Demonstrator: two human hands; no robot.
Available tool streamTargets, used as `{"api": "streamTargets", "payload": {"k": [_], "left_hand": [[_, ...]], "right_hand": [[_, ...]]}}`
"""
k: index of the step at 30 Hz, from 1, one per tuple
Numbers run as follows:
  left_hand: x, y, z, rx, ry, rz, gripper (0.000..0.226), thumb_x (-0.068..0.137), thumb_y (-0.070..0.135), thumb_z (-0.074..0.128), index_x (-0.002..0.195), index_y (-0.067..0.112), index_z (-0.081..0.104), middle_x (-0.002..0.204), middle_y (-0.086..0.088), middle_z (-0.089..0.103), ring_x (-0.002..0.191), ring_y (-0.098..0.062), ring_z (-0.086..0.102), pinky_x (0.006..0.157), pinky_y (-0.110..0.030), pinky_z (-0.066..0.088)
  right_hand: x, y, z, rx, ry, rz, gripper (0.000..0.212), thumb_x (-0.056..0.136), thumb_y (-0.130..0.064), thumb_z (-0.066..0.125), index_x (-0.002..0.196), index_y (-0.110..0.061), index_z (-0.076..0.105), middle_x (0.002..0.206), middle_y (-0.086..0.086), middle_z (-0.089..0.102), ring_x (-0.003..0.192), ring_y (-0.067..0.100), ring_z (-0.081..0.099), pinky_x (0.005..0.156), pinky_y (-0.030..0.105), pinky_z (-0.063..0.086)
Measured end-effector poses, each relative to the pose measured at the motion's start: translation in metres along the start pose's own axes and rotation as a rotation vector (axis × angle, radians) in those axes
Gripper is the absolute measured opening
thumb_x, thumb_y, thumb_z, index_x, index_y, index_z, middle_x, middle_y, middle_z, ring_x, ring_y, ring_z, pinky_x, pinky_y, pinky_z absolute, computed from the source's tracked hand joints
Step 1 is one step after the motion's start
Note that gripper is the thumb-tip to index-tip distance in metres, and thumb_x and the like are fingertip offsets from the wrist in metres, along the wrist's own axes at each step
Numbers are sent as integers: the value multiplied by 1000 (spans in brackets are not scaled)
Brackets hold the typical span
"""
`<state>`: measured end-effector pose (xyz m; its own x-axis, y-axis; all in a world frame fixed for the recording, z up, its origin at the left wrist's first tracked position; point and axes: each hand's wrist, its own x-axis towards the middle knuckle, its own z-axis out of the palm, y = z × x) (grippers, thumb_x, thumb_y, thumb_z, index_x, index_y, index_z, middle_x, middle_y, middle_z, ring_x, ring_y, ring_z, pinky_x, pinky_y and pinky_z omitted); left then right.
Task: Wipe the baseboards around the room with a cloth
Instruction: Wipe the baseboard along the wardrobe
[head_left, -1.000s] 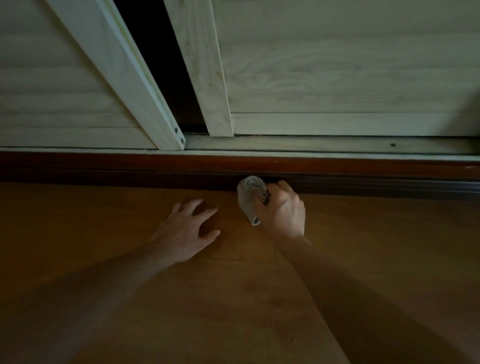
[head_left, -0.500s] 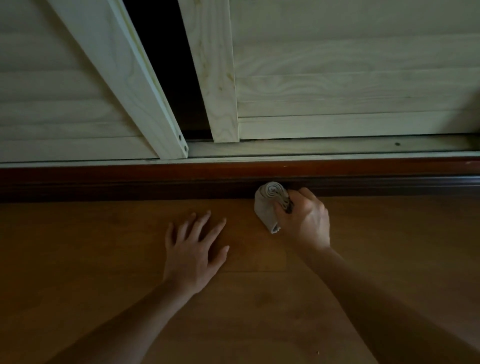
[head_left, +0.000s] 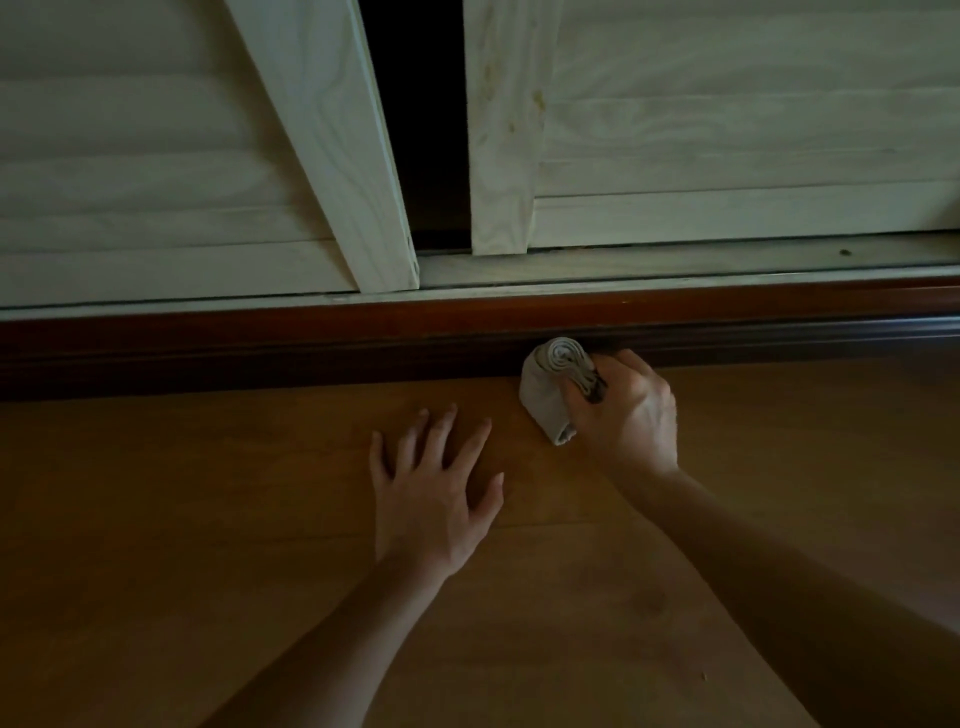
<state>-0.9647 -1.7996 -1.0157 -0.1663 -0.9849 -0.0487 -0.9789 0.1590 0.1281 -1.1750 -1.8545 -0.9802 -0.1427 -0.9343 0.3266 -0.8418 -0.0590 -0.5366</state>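
At frame centre, the right hand (head_left: 626, 415) grips a rolled cloth (head_left: 553, 387) against the dark baseboard (head_left: 311, 353) (left hand (head_left: 431, 493) flat, fingers spread, on the floor (head_left: 208, 519)).

My left hand (head_left: 434, 499) is flat on the floor (head_left: 182, 519), palm down, fingers straight and spread, with the arm coming in from the bottom edge. My right hand (head_left: 626, 415) is curled tight round a rolled-up cloth (head_left: 543, 397) (knuckles up, can't see the thumb), forearm reaching in from lower right. Both arms are bare.
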Motion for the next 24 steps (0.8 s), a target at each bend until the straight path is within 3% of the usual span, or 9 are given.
{"api": "streamTargets", "payload": {"k": [5,10,15,19,22,24], "left_hand": [[-1,0,-2,-19,6,1,59,94,67,29,146,42,44,156,2,40,145,-27,30,116,-66,18],[-2,-1,-1,-8,10,0,59,95,67,30,147,43,43,155,3,40,145,-26,31,116,-65,18],[0,1,-3,10,8,3,58,93,66,34,142,40,49,147,0,49,141,-29,36,112,-68,23],[5,9,-2,-1,11,2,61,93,66,32,146,38,46,153,1,44,143,-29,35,114,-65,25],[7,14,2,-12,27,5,63,94,66,28,148,37,44,157,1,39,145,-28,32,117,-62,22],[7,16,4,-14,34,-5,62,95,65,27,148,37,44,157,1,39,146,-28,31,117,-62,21]], "right_hand": [[4,-12,8,-7,-80,-62,19,87,-31,71,88,-12,71,86,2,62,64,21,61,51,32,49],[1,-2,1,21,-18,-30,21,88,-31,70,86,-11,70,85,2,62,63,20,60,51,36,52],[7,-10,7,20,-116,-106,21,89,-34,68,90,-13,70,87,1,60,65,22,61,52,36,52],[6,34,-20,-40,-58,-4,21,88,-30,70,78,-13,66,78,0,57,61,20,56,49,31,46],[1,68,-43,-86,34,117,24,87,-27,71,72,-10,63,71,2,56,63,21,55,50,21,30],[3,72,-46,-91,44,122,23,87,-27,71,73,-10,64,71,2,57,63,20,54,51,22,29]]}}
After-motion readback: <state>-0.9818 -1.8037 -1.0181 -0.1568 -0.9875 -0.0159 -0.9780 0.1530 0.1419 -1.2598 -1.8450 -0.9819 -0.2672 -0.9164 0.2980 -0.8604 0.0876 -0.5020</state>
